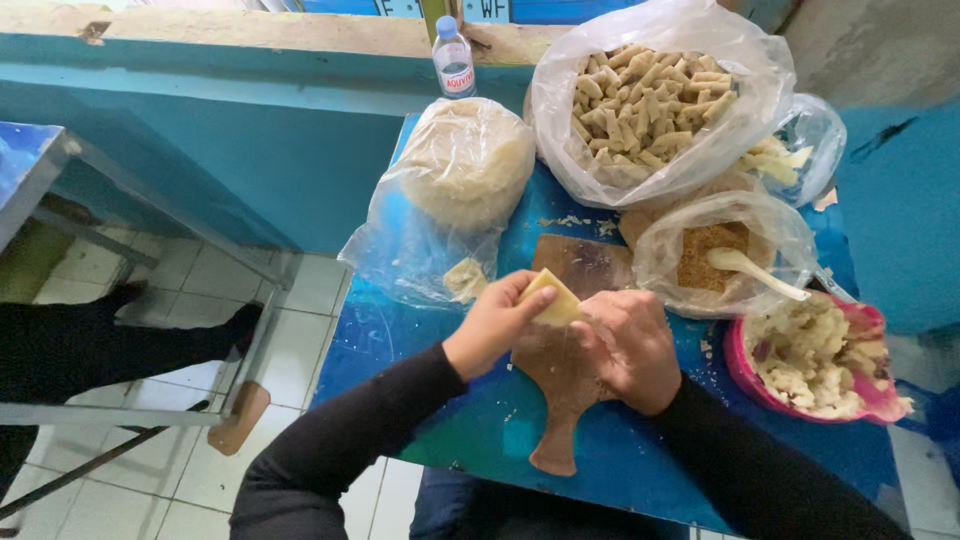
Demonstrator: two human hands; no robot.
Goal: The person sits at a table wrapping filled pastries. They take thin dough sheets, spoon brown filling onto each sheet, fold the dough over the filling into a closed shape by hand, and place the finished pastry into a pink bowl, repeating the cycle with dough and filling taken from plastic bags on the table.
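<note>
At frame centre, the left hand (492,325) and right hand (630,345) pinch a pale wrapper (552,298) between fingertips over a wooden board (560,370) on the blue table (440,420). A pink bowl (745,365) of filling sits lower right, a bag of rolls (650,100) upper right.

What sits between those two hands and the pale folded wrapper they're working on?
Nothing visible. The left hand pinches the wrapper directly, and the right hand touches its other edge, both above the wooden board.
</note>
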